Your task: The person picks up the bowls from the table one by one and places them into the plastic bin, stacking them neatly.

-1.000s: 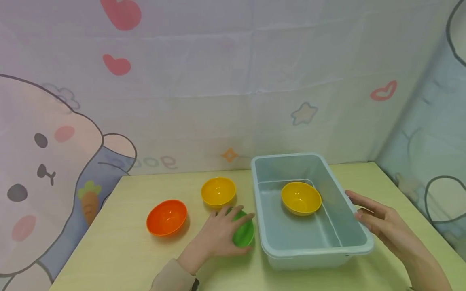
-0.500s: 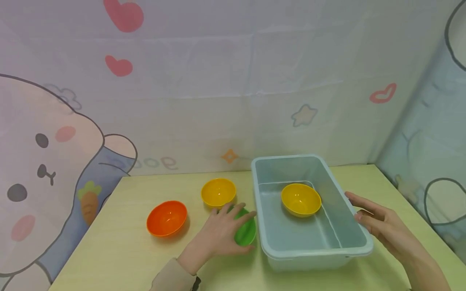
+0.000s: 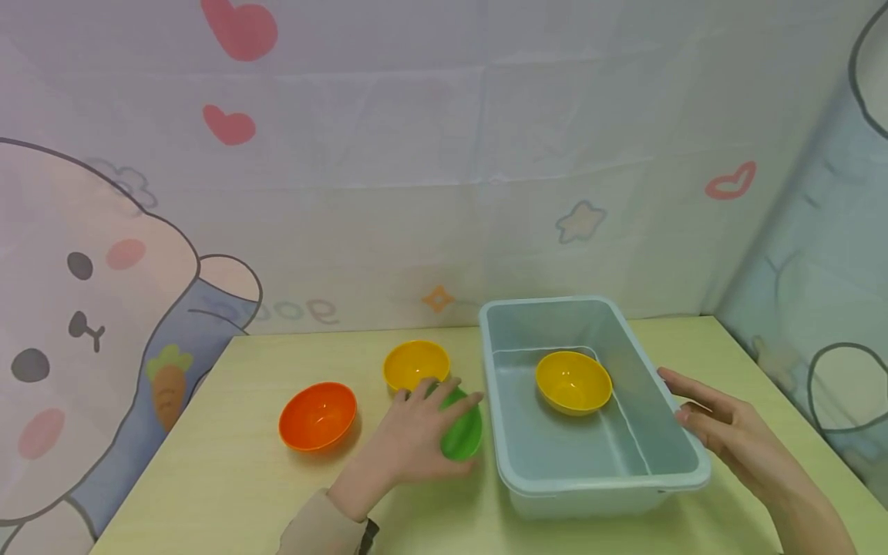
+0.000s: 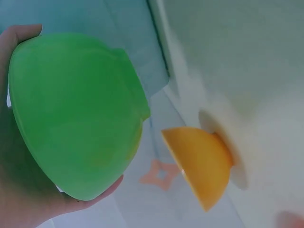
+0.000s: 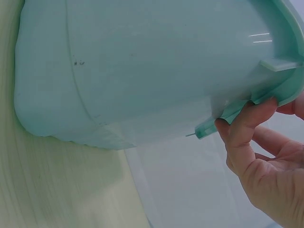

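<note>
My left hand (image 3: 409, 443) spreads over a green bowl (image 3: 463, 433) and grips it by the rim. The left wrist view shows the bowl's rounded outside (image 4: 76, 109) between thumb and fingers, apart from the table. Just left of the light blue plastic bin (image 3: 603, 485), the green bowl tilts. On the bin's right side, my right hand (image 3: 735, 435) holds the rim, fingertips (image 5: 259, 111) curled under its lip in the right wrist view. Inside the bin sits a yellow bowl (image 3: 573, 385).
Another yellow bowl (image 3: 414, 364) stands on the table (image 3: 229, 470) just beyond my left hand, and an orange bowl (image 3: 317, 418) is to the left. A printed cloth (image 3: 388, 154) hangs behind the table; another covers the right side.
Over the last half second, my left hand and the green bowl have shifted slightly upward and left in the head view. The right hand and the bin stay in place.
</note>
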`<action>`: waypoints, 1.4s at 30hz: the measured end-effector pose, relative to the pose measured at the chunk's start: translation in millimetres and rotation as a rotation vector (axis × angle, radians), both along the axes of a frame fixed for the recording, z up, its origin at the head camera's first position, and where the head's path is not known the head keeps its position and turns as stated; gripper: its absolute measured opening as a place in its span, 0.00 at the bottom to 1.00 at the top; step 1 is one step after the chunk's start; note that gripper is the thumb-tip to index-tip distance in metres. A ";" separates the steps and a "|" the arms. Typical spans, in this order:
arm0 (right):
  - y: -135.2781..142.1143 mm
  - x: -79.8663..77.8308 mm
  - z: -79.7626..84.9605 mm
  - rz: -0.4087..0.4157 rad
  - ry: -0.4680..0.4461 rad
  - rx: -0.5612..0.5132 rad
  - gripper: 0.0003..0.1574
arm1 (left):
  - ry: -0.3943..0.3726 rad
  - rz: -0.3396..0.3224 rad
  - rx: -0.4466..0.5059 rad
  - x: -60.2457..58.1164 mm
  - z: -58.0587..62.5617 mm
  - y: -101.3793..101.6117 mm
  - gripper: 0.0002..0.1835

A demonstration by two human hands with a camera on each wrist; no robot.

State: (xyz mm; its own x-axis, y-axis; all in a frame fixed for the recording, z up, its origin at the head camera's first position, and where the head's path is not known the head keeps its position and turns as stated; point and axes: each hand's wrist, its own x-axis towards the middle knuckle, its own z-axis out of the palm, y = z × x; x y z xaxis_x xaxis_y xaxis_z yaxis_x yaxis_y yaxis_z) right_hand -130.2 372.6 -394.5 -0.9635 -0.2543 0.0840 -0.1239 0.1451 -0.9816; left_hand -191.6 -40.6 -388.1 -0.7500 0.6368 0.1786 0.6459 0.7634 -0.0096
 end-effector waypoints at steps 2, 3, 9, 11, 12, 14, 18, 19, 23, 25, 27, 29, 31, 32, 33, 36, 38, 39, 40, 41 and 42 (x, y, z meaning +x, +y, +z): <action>0.2 0.0 -0.4 0.005 0.007 -0.002 0.33 | 0.014 0.008 0.010 -0.3 2.7 -1.1 0.42; 0.3 0.0 -0.6 0.007 0.009 -0.003 0.33 | 0.020 0.011 0.019 -0.4 4.4 -1.5 0.42; 0.4 -0.1 -0.4 0.007 0.008 -0.002 0.33 | 0.032 0.027 0.055 -1.3 15.4 -2.8 0.42; 0.2 -0.2 0.1 0.002 0.002 0.001 0.33 | 0.034 0.038 0.057 -2.1 18.4 -2.7 0.42; 0.1 -0.3 0.4 0.000 -0.001 0.004 0.33 | 0.037 0.044 0.056 -2.4 19.5 -2.7 0.42; 0.0 -0.4 0.9 -0.004 -0.004 0.012 0.33 | 0.053 0.054 0.054 -3.1 21.3 -2.6 0.42; -0.2 -0.5 1.9 -0.009 -0.010 0.020 0.33 | 0.095 0.069 0.071 -3.6 24.4 -1.4 0.42; -0.2 -0.5 2.0 -0.010 -0.010 0.021 0.33 | 0.104 0.075 0.078 -3.7 25.2 -1.0 0.42; -0.4 -0.5 2.5 -0.014 -0.015 0.022 0.33 | 0.123 0.100 0.095 -3.9 28.5 1.3 0.41; -0.4 -0.6 2.4 -0.013 -0.012 0.024 0.33 | 0.138 0.110 0.099 -4.1 30.1 2.5 0.41; -0.4 -0.7 2.2 -0.011 -0.009 0.024 0.33 | 0.156 0.116 0.108 -4.4 31.7 3.6 0.41; -0.5 -0.8 2.0 -0.011 -0.007 0.026 0.33 | 0.171 0.123 0.120 -4.5 33.7 4.5 0.41; -0.4 -0.9 1.7 -0.011 -0.006 0.025 0.33 | 0.179 0.130 0.130 -4.6 35.8 5.3 0.41; -0.3 -0.8 1.6 -0.011 -0.007 0.024 0.33 | 0.182 0.133 0.136 -4.9 37.0 5.8 0.41; -0.2 -0.8 1.4 -0.010 -0.008 0.023 0.33 | 0.183 0.137 0.139 -5.1 38.1 6.3 0.41; 0.3 -0.8 1.0 -0.008 -0.006 0.019 0.33 | 0.182 0.145 0.144 -5.8 41.5 7.9 0.41; 0.3 -0.8 0.8 -0.005 -0.006 0.015 0.33 | 0.182 0.149 0.152 -6.3 43.6 9.4 0.41; 0.3 -0.8 0.7 -0.005 -0.005 0.014 0.33 | 0.182 0.149 0.158 -6.6 44.6 10.4 0.41; 0.1 -0.8 0.6 -0.006 -0.004 0.013 0.33 | 0.184 0.148 0.162 -6.8 45.6 11.4 0.40; 0.0 -0.7 0.5 -0.007 -0.005 0.012 0.33 | 0.183 0.149 0.165 -7.1 46.5 12.5 0.40; -0.2 -0.7 0.5 -0.007 -0.006 0.010 0.33 | 0.185 0.146 0.169 -7.4 47.4 13.7 0.40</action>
